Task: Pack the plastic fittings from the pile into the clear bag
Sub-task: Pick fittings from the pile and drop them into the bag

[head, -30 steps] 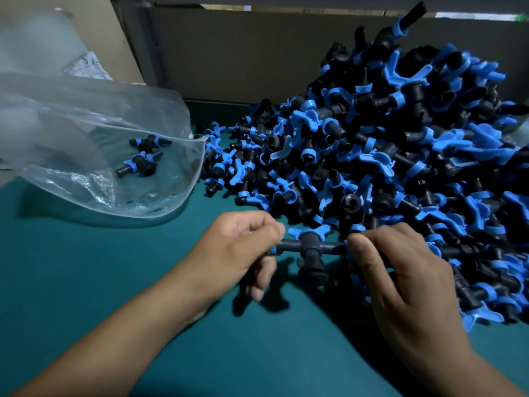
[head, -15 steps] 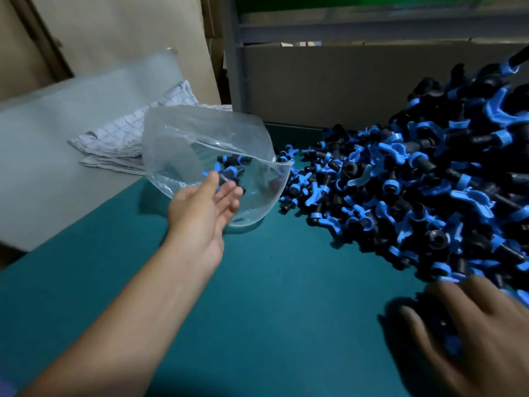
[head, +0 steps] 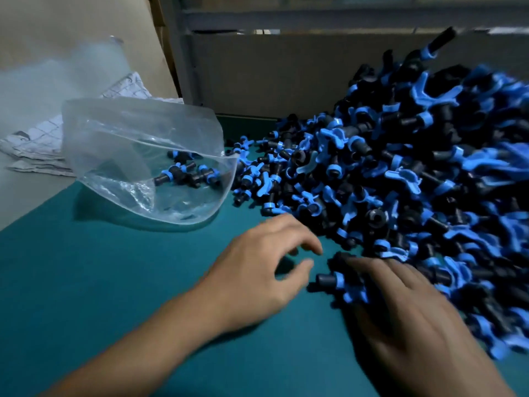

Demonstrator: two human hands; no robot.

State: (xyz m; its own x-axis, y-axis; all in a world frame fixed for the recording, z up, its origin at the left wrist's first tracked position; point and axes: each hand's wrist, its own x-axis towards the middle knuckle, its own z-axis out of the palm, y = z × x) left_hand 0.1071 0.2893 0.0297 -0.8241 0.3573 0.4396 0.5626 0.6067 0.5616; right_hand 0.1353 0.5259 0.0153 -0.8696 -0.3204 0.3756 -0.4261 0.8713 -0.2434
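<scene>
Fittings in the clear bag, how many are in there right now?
About 3, though they overlap and blur. In the clear bag: one fitting at the back, one in the middle, one toward the mouth. More may be hidden.

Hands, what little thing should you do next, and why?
Probably the right hand should pinch the loose fitting under its fingertips at the pile edge. The left hand hovers empty, and the clear bag holds only a few.

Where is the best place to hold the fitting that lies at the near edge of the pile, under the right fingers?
Probably by its bare black stub, which sticks out leftward over the green mat with free space around it. The left hand, empty, could come from the left and pinch it; the right hand covers the rest.
</scene>
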